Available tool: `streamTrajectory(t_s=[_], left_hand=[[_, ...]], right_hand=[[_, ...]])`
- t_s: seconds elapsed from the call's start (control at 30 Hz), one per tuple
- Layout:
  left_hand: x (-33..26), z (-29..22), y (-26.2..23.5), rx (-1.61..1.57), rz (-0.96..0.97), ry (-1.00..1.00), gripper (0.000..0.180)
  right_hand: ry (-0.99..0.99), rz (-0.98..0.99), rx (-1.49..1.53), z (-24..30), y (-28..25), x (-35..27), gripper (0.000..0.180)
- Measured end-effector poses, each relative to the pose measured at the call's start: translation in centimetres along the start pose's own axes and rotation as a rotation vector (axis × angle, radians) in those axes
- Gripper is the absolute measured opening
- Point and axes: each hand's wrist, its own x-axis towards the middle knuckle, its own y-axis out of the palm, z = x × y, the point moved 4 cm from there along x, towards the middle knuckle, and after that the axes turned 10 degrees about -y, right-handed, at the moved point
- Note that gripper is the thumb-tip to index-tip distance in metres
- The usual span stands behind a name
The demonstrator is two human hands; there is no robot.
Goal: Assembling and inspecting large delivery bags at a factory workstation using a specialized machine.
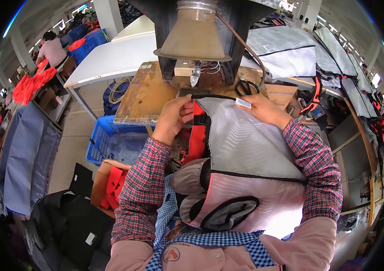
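Observation:
A sewn piece of light grey mesh fabric [246, 135] with black bound edges lies across my lap and rises toward the worktable. A red strip [197, 140] runs down its left side, and grey mesh pockets edged in black [232, 212] hang near my body. My left hand [174, 118] pinches the top left corner at the black edging. On the top right, my right hand [264, 108] grips the same edge with its thumb beside a small white label [243, 103]. The fingers beneath the fabric are hidden.
Ahead stands a dark machine with a tan cone-shaped shade [196, 34] over a worn wooden tabletop [144, 95]. Black-handled scissors [247, 87] lie right. A blue crate [93, 142] and a cardboard box [99, 180] of red fabric stand left. Another person [53, 49] sits far left.

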Motion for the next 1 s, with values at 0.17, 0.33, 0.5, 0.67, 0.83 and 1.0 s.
streamTrajectory(t_s=[0.17,0.33,0.5,0.67,0.83,1.0], left_hand=[[2.3,-0.3,-0.8,-0.037,0.006,-0.043,0.012],[4.1,-0.5,-1.2,-0.046,0.022,-0.059,0.010],[4.8,-1.2,-1.1,-0.057,0.012,-0.052,0.009],[5.0,-1.6,-0.9,-0.069,0.029,-0.035,0.009],[4.8,-1.8,-0.1,-0.063,0.017,-0.033,0.009],[5.2,-1.7,-0.7,-0.060,-0.007,-0.007,0.010]], right_hand=[[0.004,0.016,0.014,-1.4,0.2,1.3,0.036],[-0.018,-0.031,0.003,-2.5,0.6,2.0,0.039],[0.022,-0.012,0.034,-2.6,0.1,2.7,0.039],[0.052,-0.008,0.093,-2.2,-0.5,3.0,0.038],[0.065,-0.015,0.103,-2.4,-0.8,2.7,0.037],[0.063,-0.025,0.061,-1.9,-1.1,2.8,0.039]])
